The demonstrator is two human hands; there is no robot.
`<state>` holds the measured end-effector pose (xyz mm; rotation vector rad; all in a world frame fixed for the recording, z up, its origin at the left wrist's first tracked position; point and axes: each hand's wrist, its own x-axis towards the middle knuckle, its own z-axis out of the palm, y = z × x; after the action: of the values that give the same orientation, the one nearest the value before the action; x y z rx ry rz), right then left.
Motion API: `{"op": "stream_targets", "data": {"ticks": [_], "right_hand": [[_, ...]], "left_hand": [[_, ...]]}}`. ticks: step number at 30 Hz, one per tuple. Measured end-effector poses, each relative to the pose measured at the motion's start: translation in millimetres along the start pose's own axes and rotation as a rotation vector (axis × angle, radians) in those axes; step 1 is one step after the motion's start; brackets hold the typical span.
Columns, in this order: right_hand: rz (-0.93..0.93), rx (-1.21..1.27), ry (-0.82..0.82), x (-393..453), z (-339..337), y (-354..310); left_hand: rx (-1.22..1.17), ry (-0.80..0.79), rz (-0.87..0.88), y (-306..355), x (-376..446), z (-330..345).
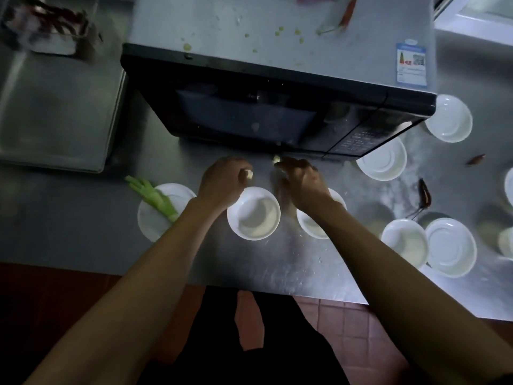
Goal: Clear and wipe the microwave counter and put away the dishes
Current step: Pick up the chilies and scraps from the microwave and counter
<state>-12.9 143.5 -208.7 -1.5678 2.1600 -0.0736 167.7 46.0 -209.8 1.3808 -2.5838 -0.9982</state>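
- Head view, centre of the frame: the left hand (222,180) is seen curled over the steel counter (83,245), a small pale scrap (249,173) pinched at its fingertips.
- Just to its right, the right hand (301,179) is held with fingers bent, a pale green scrap (276,158) pinched at the tips — close under the front edge of the black microwave (277,107).
- Below the hands, a white bowl (253,213) stands upright on the counter; a second bowl (313,225) is partly covered by the right forearm.
- At lower left, a white plate (155,220) is seen with a green vegetable stalk (152,195) lying across it.
- Along the right side, more white dishes (449,247) are scattered, some upturned, with a dark chilli (424,193) between them.
- On the microwave's grey top, green bits (280,30) are strewn — a blue label (411,63) is stuck at its right.
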Motion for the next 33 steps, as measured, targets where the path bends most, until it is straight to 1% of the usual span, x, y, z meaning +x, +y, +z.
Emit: {"op": "stream_targets", "data": {"ticks": [5,11,14,17,20,24,28,31,33], "right_hand": [[-0.058,-0.067,0.029,8.4,5.9,-6.2],[-0.08,-0.055,0.019,16.5,11.8,-3.3],[-0.096,-0.047,0.025,18.9,15.4,-1.4],[-0.06,-0.044,0.004,22.6,17.0,0.3],[-0.044,0.019,0.014,24.5,18.7,2.4],[0.109,0.145,-0.02,25.7,22.2,5.2],[0.313,0.457,0.082,28.1,15.8,-1.0],[0.391,0.547,0.057,28.2,15.2,-4.8],[0.402,0.574,0.059,28.2,15.3,-8.3]], "left_hand": [[0.04,-0.029,0.053,-8.3,12.3,5.2],[0.084,-0.028,0.098,-10.7,19.9,7.6],[0.09,-0.037,0.094,-10.5,21.1,10.8],[0.098,-0.039,0.074,-11.4,22.0,12.2],[0.108,-0.047,0.058,-11.0,23.2,12.9],[0.136,-0.046,0.056,-11.0,23.5,14.5],[0.135,-0.04,0.05,-11.8,23.0,16.3],[0.126,-0.039,0.052,-12.8,23.4,18.3],[0.129,-0.036,0.062,-12.7,24.3,18.9]]}}
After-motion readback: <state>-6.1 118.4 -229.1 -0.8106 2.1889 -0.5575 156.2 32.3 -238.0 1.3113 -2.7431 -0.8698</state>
